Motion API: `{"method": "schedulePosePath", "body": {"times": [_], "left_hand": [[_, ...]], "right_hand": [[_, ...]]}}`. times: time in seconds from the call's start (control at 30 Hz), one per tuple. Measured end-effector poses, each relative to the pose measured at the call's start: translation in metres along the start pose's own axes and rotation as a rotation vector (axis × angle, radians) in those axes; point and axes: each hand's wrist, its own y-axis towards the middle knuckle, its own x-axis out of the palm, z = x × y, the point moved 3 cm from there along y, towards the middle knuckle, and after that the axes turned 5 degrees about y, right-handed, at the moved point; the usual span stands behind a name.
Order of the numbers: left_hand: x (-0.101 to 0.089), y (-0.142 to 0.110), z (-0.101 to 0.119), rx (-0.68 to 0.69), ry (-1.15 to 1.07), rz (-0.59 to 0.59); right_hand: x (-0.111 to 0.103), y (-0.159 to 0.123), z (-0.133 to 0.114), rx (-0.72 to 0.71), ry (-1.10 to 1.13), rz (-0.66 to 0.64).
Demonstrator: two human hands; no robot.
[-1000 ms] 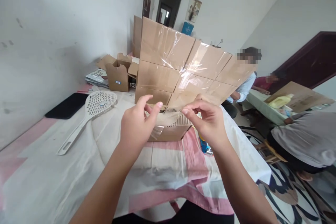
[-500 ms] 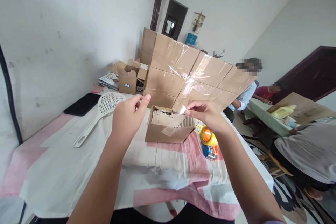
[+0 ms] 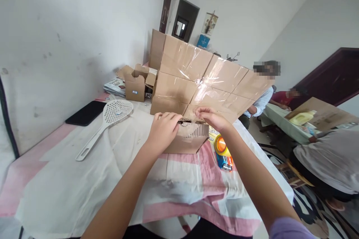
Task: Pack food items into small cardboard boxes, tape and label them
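Note:
A small cardboard box (image 3: 182, 145) with torn, corrugated edges stands on the cloth in front of me. My left hand (image 3: 165, 129) grips its upper left part, fingers curled over the top. At the far right of the box top, my right hand (image 3: 211, 116) pinches a strip of clear tape (image 3: 191, 115), which is hard to make out against the cardboard. A yellow and blue tape dispenser (image 3: 223, 153) with an orange core lies right of the box, close to my right forearm.
A white slotted skimmer (image 3: 112, 114) and a black phone-like slab (image 3: 85, 113) lie at left. Behind the box stands a large taped cardboard panel (image 3: 176, 86); open cartons (image 3: 135, 87) and booklets (image 3: 114, 86) are left of it. Other people sit at right by another table (image 3: 276, 115).
My left hand has moved right and come down onto the box. My right hand has brought the tape strip from above the box to its far top edge.

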Motion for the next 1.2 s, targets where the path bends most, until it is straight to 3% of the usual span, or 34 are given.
{"method": "schedulePosePath", "body": {"times": [0.17,0.27,0.4,0.6,0.77,0.9,1.03,1.2], "left_hand": [[0.022,0.007,-0.006,0.022,0.012,-0.083],[0.025,0.005,-0.007,0.016,0.021,-0.151],[0.023,0.001,0.003,0.015,0.025,-0.176],[0.022,0.002,0.009,0.045,0.040,-0.093],[0.026,0.002,0.013,0.104,0.026,-0.006],[0.038,-0.003,0.038,0.263,-0.018,0.041],[0.058,-0.010,0.059,0.416,0.001,0.001],[0.072,-0.013,0.061,0.430,0.077,0.059]], "right_hand": [[-0.002,-0.061,-0.004,0.034,0.204,-0.108],[0.000,-0.071,-0.008,0.037,0.239,-0.138],[0.000,-0.043,-0.001,0.058,0.141,-0.128],[-0.013,0.003,0.032,0.072,-0.002,0.052],[-0.022,0.004,0.047,0.033,0.021,0.097],[-0.022,0.001,0.050,0.013,0.058,0.108],[-0.020,0.002,0.052,0.004,0.029,0.123],[-0.024,0.009,0.057,-0.025,-0.040,0.192]]}}
